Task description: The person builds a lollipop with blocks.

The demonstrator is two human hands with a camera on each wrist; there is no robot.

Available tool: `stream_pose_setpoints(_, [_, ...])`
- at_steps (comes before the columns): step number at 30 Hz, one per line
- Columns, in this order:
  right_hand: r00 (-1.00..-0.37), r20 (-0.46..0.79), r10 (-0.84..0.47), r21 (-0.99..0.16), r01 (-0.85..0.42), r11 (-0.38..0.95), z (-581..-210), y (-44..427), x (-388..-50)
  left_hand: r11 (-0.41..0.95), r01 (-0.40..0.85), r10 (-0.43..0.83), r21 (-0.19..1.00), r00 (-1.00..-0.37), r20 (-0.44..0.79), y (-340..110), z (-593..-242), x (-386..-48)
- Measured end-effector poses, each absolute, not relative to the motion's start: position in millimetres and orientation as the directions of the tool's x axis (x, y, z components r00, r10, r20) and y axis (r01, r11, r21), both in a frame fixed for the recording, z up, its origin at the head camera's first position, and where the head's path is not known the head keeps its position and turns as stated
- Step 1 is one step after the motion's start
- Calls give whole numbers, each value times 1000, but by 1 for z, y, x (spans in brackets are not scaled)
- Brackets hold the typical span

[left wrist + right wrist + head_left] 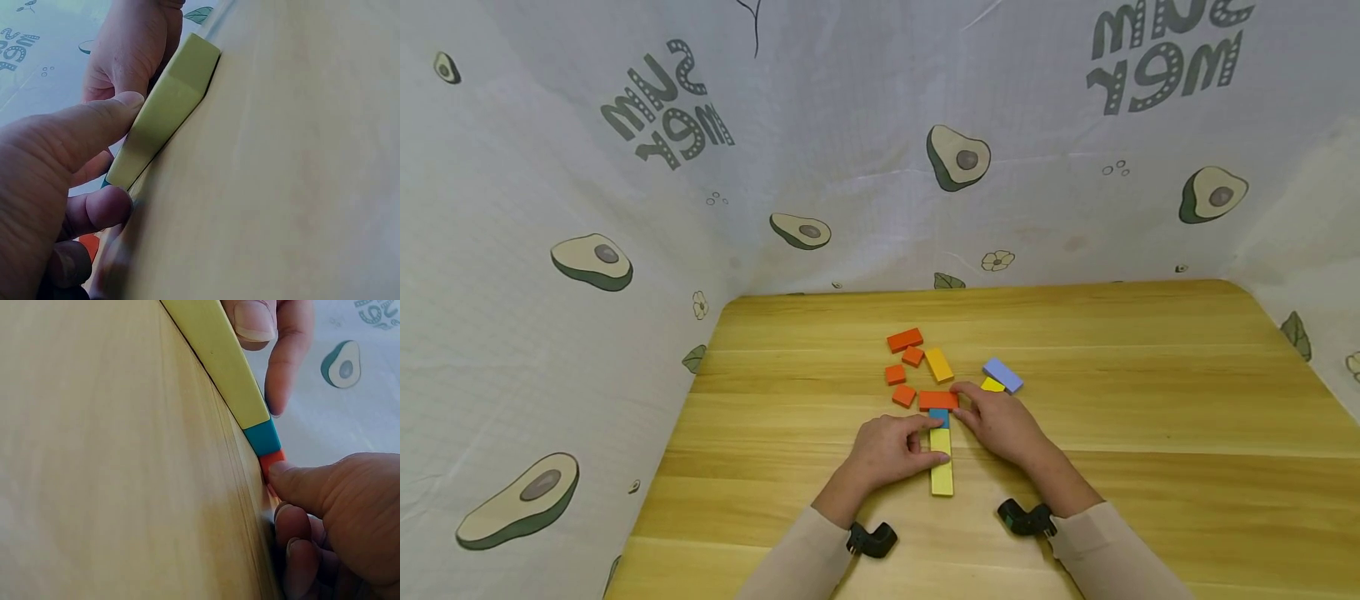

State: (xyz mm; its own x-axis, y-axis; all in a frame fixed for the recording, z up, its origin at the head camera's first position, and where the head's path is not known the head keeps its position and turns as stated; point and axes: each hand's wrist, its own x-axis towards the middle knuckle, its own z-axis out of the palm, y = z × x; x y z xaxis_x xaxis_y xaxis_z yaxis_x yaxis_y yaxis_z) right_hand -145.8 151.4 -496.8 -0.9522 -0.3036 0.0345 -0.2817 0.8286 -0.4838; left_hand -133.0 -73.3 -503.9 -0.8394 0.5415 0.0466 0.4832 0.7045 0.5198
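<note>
Yellow blocks (941, 467), a blue block (939, 418) and an orange-red block (934, 401) lie flat in a line, the orange-red one crosswise at the far end. My left hand (883, 450) comes from the left; its thumb touches the yellow part and its index finger rests at the blue block. At the right end of the orange-red block, my right hand (1003, 425) pinches it between thumb and index finger. In the right wrist view, the blue block (262, 438) sits against the yellow block (219, 356), and the right thumb covers part of the orange-red block (271, 460).
Beyond the line lie several loose orange-red pieces (905, 340) and an orange-yellow block (938, 365). A lavender block (1003, 375) and a yellow piece (992, 385) lie past the right hand. A printed cloth (880, 150) hangs behind the wooden table (1150, 400).
</note>
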Motion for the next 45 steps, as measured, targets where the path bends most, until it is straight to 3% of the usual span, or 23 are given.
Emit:
stream_pose_setpoints(6, [-951, 42, -306, -481, -288, 828, -497, 152, -146, 701, 493, 543, 516, -837, 61, -73, -505, -133])
stream_pose_setpoints(11, [-951, 34, -306, -484, -283, 828, -497, 151, -146, 661, 459, 511, 594, -855, 91, -76, -506, -136])
stream_pose_setpoints(17, [-953, 23, -302, -477, -276, 834, -496, 151, -146, 758, 331, 236, 563, -943, 236, -81, -509, -144])
stream_pose_setpoints(22, [-953, 22, -303, -476, -277, 835, -496, 151, -145, 828, 174, 96, 533, -981, 171, -83, -510, -146])
stream_pose_setpoints(32, [-954, 22, -298, -478, -272, 835, -496, 150, -145, 861, 128, 57, 493, -986, 157, -80, -510, -146])
stream_pose_setpoints(45, [-954, 21, -300, -487, -272, 830, -494, 150, -145, 838, 138, 57, 528, -984, 167, -80, -510, -148])
